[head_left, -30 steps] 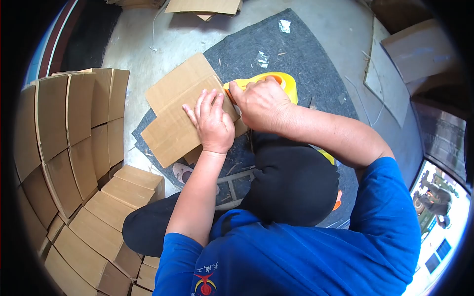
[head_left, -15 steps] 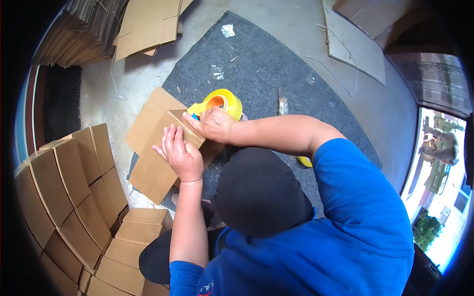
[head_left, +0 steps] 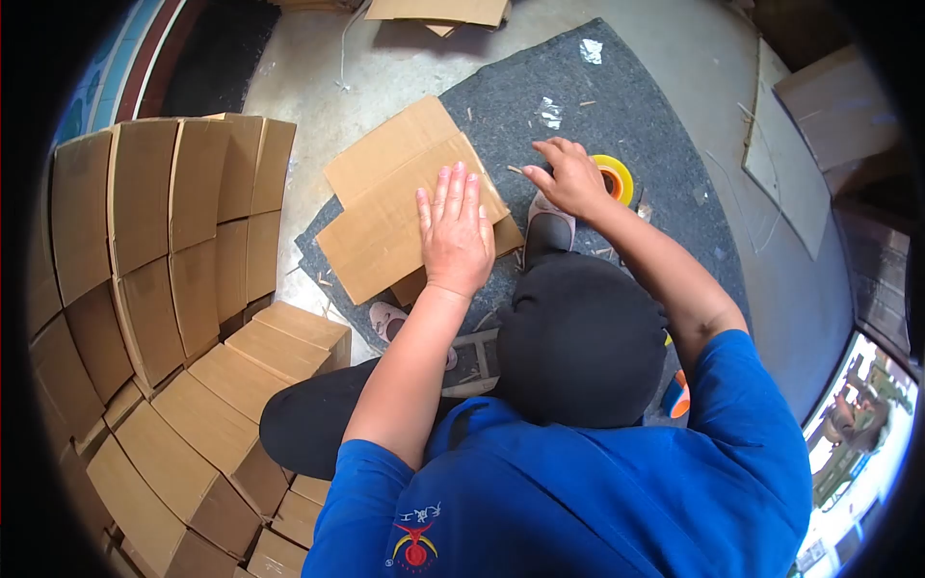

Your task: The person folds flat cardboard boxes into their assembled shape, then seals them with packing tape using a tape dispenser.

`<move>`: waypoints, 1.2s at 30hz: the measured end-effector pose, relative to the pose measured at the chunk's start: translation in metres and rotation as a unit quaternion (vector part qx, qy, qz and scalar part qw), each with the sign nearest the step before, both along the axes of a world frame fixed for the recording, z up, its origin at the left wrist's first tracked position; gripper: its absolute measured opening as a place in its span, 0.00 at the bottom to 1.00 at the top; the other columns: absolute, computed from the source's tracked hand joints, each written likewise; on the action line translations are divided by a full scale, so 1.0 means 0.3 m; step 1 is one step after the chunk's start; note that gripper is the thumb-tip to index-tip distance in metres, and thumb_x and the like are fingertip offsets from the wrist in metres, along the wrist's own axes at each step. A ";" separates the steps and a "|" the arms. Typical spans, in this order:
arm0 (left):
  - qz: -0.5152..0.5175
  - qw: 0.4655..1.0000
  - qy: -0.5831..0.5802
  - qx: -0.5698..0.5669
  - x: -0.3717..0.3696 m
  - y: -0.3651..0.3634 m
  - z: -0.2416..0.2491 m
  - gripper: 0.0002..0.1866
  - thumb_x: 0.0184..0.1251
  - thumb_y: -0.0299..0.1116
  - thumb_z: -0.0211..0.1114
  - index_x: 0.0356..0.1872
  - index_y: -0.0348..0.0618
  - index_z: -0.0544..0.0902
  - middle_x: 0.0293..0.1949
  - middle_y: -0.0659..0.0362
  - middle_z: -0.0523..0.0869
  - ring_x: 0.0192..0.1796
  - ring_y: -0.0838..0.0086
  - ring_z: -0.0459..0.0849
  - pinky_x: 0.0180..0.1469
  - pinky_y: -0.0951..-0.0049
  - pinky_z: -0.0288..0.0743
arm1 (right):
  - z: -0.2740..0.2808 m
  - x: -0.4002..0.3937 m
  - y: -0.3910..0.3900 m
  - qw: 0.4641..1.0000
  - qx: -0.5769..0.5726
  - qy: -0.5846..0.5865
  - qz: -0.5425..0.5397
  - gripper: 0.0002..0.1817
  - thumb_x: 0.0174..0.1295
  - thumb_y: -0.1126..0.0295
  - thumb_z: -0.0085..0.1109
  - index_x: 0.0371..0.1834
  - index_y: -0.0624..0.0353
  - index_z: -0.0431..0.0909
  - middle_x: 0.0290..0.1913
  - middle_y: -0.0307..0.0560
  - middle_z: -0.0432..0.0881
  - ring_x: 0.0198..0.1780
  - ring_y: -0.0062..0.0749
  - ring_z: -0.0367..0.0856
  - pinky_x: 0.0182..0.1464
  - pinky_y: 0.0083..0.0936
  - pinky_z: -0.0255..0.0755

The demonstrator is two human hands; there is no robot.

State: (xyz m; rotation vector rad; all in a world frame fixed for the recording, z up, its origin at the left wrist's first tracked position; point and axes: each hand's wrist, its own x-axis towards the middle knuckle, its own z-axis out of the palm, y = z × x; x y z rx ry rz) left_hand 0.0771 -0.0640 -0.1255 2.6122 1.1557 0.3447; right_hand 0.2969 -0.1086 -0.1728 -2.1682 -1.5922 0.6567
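A brown cardboard box (head_left: pixel 381 236) with flaps spread out stands in front of me. My left hand (head_left: pixel 458 236) lies flat on its top panel, fingers stretched out. To the right of the box, my right hand (head_left: pixel 570 178) hovers with thumb and fingers apart and nothing visible in it. Just beyond its wrist is a yellow tape roll (head_left: pixel 624 181) with an orange core, partly hidden behind the hand. The lower side of the box is out of sight beneath its flaps.
Finished-looking cardboard boxes (head_left: pixel 145 202) are stacked high at the left, with more boxes (head_left: pixel 222 414) by my leg. A dark grey mat (head_left: pixel 655 125) with scraps covers the floor. Flat cardboard (head_left: pixel 438 10) lies at the back; a pale board (head_left: pixel 785 164) is at the right.
My right hand has come off the tape dispenser and the box edge, moving right with its fingers spread. The left hand still lies on the box. The whole view has shifted.
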 end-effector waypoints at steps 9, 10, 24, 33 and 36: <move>0.244 0.966 0.085 -0.020 -0.358 0.014 0.029 0.36 0.75 0.51 0.52 0.76 0.41 0.61 0.79 0.52 0.56 0.82 0.60 0.49 0.79 0.46 0.37 | 0.092 -0.184 0.137 0.959 0.016 0.264 0.103 0.41 0.68 0.59 0.62 0.81 0.44 0.51 0.64 0.55 0.75 0.53 0.40 0.83 0.58 0.33 0.76; 0.289 0.954 0.082 -0.016 -0.435 0.014 0.024 0.37 0.75 0.53 0.52 0.77 0.41 0.59 0.79 0.51 0.55 0.82 0.60 0.47 0.79 0.46 0.37 | 0.083 -0.195 0.128 0.958 0.011 0.272 0.087 0.39 0.68 0.59 0.61 0.80 0.44 0.52 0.61 0.56 0.77 0.51 0.39 0.84 0.55 0.33 0.77; 0.306 0.783 -0.506 -0.194 -0.565 -0.008 0.507 0.32 0.82 0.43 0.49 0.76 0.34 0.53 0.71 0.47 0.68 0.73 0.64 0.66 0.73 0.68 0.59 | 0.686 -0.318 0.243 0.937 -0.023 0.350 0.004 0.26 0.74 0.45 0.47 0.45 0.60 0.78 0.35 0.42 0.82 0.31 0.26 0.82 0.31 0.22 0.72; 0.116 0.802 -0.477 0.339 -0.935 -0.395 1.256 0.51 0.73 0.47 0.56 0.77 0.29 0.30 0.78 0.36 0.27 0.81 0.48 0.30 0.79 0.54 0.27 | 1.477 -1.009 0.434 0.660 0.258 0.629 0.320 0.22 0.78 0.53 0.47 0.62 0.58 0.74 0.51 0.39 0.80 0.50 0.20 0.80 0.56 0.25 0.75; 0.117 0.793 -0.378 0.464 -1.060 -0.457 1.344 0.43 0.73 0.37 0.51 0.78 0.32 0.35 0.80 0.42 0.39 0.82 0.54 0.43 0.80 0.55 0.36 | 1.668 -1.357 0.434 0.644 0.214 0.621 0.392 0.24 0.78 0.50 0.45 0.62 0.57 0.74 0.51 0.38 0.81 0.53 0.22 0.79 0.61 0.27 0.73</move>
